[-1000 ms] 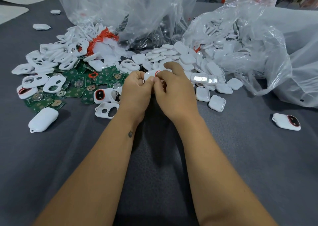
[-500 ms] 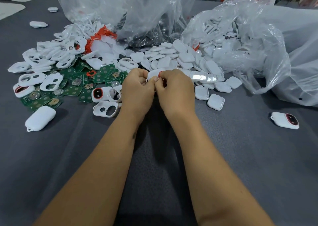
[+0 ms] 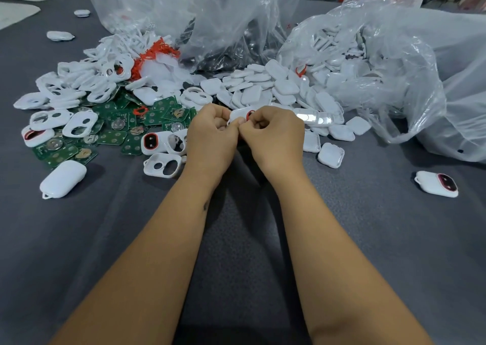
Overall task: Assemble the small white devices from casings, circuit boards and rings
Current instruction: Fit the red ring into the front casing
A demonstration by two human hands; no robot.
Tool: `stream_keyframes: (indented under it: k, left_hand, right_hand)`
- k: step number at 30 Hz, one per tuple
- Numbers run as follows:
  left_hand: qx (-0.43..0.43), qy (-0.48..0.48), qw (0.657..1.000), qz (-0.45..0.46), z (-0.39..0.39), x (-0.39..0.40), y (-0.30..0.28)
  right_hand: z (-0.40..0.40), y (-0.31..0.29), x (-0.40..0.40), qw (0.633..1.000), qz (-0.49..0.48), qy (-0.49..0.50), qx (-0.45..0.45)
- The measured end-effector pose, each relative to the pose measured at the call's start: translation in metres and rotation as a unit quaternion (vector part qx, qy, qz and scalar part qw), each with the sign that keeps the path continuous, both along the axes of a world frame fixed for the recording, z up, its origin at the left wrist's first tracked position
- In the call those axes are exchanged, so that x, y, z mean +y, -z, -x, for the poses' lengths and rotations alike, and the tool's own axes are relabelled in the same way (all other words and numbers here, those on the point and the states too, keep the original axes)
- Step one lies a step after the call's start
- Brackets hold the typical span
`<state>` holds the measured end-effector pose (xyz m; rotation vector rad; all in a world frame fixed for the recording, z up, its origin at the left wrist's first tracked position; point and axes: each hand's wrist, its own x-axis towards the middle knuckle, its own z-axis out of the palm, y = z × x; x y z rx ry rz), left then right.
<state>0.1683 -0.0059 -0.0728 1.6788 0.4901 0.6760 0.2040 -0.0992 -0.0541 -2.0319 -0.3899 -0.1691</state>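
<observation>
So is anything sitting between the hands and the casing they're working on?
Nothing visible. The left hand and right hand both already pinch the white casing with its red ring, held above the grey cloth. The heaps of parts lie beyond and beside the hands, not between them.

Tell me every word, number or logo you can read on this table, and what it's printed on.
No text here can be read.
Green circuit boards: faint pale markings, too small and blurred to read.
White plastic casings: no print visible.
Clear plastic bags: faint reddish marks, unreadable.
White casing with red ring, held in the left hand and right hand: no lettering shows.
</observation>
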Motion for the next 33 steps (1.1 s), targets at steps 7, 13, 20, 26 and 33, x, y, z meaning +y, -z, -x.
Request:
stream_keyframes:
  k: [7, 13, 20, 26, 33]
  left_hand:
    - [0.014, -0.023, 1.000, -0.014, -0.001, 0.002, 0.002]
    - [0.025, -0.013, 1.000, -0.007, 0.000, 0.003, -0.001]
    - [-0.009, 0.028, 0.994, 0.107, 0.004, 0.003, -0.010]
    - [-0.065, 0.089, 0.977, 0.181, 0.009, 0.003, -0.016]
    - [-0.067, 0.077, 0.978, 0.179, 0.009, -0.001, -0.015]
  right_hand:
    - [-0.001, 0.000, 0.001, 0.999, 0.001, -0.037, 0.003]
    - [0.004, 0.002, 0.004, 0.999, 0.007, -0.039, -0.009]
    - [0.006, -0.002, 0.001, 0.995, -0.095, -0.043, 0.010]
    - [0.008, -0.005, 0.001, 0.989, -0.133, -0.064, 0.004]
    - [0.008, -0.006, 0.000, 0.984, -0.169, -0.058, -0.011]
